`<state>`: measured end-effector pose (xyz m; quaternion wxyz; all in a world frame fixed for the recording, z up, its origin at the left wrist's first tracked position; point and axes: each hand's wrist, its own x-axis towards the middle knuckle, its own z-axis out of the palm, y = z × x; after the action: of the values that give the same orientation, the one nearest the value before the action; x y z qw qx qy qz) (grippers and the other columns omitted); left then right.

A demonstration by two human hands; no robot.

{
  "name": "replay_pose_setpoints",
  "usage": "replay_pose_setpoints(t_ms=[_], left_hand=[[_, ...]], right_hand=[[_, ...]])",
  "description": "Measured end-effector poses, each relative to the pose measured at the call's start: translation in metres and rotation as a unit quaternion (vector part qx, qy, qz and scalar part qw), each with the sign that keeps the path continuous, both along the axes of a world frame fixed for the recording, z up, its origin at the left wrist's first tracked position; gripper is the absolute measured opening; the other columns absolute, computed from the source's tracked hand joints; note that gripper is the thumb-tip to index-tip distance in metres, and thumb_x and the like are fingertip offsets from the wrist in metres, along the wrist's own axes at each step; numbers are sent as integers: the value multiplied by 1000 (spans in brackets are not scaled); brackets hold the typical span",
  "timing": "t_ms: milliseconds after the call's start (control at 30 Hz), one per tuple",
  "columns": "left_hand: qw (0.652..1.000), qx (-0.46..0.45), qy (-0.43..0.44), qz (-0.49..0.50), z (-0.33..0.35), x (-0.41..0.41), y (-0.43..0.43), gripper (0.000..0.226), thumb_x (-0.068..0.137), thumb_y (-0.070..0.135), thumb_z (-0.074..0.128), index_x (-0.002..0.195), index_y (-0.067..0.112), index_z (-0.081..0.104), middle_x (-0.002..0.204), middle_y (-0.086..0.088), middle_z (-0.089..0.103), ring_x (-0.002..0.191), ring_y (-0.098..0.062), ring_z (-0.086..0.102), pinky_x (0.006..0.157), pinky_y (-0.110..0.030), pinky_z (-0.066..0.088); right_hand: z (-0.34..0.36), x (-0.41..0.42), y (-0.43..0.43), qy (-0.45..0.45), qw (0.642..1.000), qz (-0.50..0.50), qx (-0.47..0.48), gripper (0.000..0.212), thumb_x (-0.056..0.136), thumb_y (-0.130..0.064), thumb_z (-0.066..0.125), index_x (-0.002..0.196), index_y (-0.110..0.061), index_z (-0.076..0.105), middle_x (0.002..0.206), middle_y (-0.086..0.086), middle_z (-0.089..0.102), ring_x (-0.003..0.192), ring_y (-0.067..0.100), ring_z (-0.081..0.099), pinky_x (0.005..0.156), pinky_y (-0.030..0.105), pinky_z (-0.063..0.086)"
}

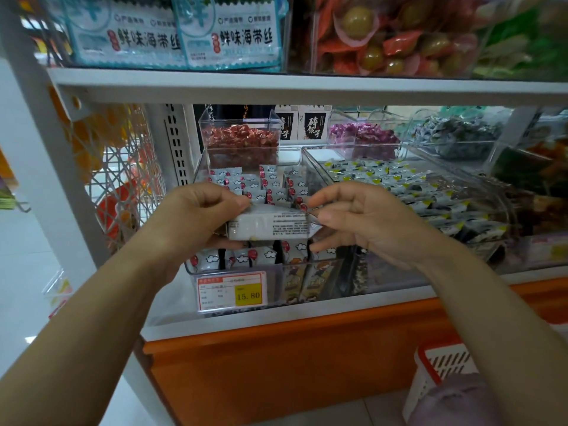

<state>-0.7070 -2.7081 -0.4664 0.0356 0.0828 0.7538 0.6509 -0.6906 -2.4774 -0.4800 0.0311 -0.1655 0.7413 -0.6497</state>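
Now: left hand [196, 210] grips left end of white packet [267, 226], fingers curled round it. Right hand [353, 219] pinches crimped right end, thumb against forefinger, other fingers loosely spread. White packet held level above clear bin [276, 266] of small packets [270, 179]; price tag [232, 290] on front.

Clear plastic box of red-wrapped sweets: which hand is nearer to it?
Left. The left hand grips the white printed packet just below the clear sweets box; the right hand is further right.
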Motion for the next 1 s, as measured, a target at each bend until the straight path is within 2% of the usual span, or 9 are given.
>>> replay_pose_setpoints(t_ms=[100,200,300,367,433,500,567,733,1000], left_hand=[[1000,3,-11,-7,0,1,0,18,83,18,60,78,5,70,85,-14,71,71,-21,71,54,-22,57],[999,5,-31,-10,1,1,1,20,84,20,60,81,3,71,89,-16,72,79,-27,71,60,-27,59],[999,17,-40,3,1,1,1,22,84,20,60,84,0,70,89,-16,71,72,-25,71,52,-20,56],[999,15,-37,10,0,1,1,22,84,20,61,83,-1,69,90,-17,71,70,-25,71,51,-20,56],[999,13,-36,8,-1,1,1,25,80,22,62,84,-1,70,90,-17,71,73,-26,71,53,-21,57],[998,37,-47,-6,0,1,1,35,71,28,63,87,-2,69,91,-16,71,74,-24,72,55,-20,56],[993,83,-69,-42,3,1,-2,38,67,28,62,90,-2,69,92,-15,73,80,-22,72,59,-19,56],[986,107,-87,-99,6,0,-9,38,65,10,64,100,-3,66,99,-15,72,90,-22,70,66,-20,56],[983,118,-83,-112,5,0,-12,41,61,1,62,102,-1,66,101,-16,71,93,-24,69,71,-25,58]], right_hand=[[0,1,-1,22,1000,-7,10,12,89,-4,55,98,-9,60,77,-6,72,71,19,71,67,31,59],[0,1,-4,33,999,-26,-5,12,91,-1,51,96,-7,59,81,9,73,73,26,71,63,27,58],[1,4,-7,44,998,-29,-25,17,86,-22,56,96,-9,62,93,14,70,78,28,71,64,29,58],[1,5,-9,43,999,-33,0,29,76,-35,61,97,-15,65,94,6,71,80,23,71,65,30,58],[-3,4,-11,57,997,-52,32,19,78,-27,66,94,-18,66,90,0,73,80,20,71,65,29,59],[-5,1,-14,51,995,-82,9,8,85,-13,63,92,-15,66,88,2,73,79,22,71,65,29,59],[-7,-1,-16,35,994,-100,-30,9,88,-8,59,92,-10,66,88,7,72,76,23,72,64,28,58],[-6,-1,-18,9,987,-122,-103,12,90,-5,56,86,-7,67,85,12,71,71,24,70,59,27,58],[-7,-1,-21,18,985,-133,-106,17,91,-5,54,83,-10,68,84,8,71,78,23,70,61,25,57]])
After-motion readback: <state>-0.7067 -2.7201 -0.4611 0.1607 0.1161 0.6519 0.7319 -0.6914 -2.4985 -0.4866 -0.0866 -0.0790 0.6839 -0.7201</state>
